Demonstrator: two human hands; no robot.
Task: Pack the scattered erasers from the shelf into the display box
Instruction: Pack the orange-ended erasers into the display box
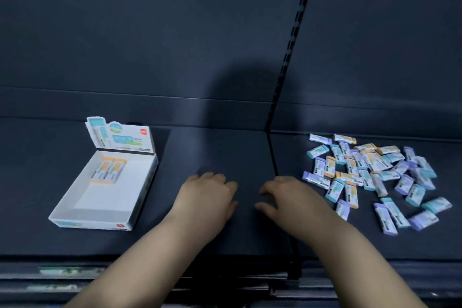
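head view: only this one view is given; a dark shelf [220, 152] is seen from above.
display box [90, 224]: one, white and open-topped, set at the left of the frame, with its header flap [120, 137] raised at the far end.
packed erasers [107, 170]: two or three orange-ended pieces are laid side by side in the far part of the box; the blur prevents an exact count, and most of the box floor is bare.
scattered erasers [370, 172]: one loose heap at the right of the frame, roughly forty pieces in teal, purple and orange; overlaps prevent an exact count.
long axes: no common direction is kept, and the pieces point every way.
left hand [210, 197]: lowered palm-down at lower centre, fingers loosely curled, nothing held.
right hand [290, 197]: lowered palm-down just right of centre, fingers relaxed and slightly spread, nothing held.
key relation: the heap lies to the right of both hands and the box to their left; the right hand is judged the nearer to the heap, with a purple piece just beside its wrist, while the left hand is nearer the box.
slotted upright [292, 57]: one, by which the back wall is divided, running down to the shelf between the hands and the heap.
progress: packing is judged barely begun.
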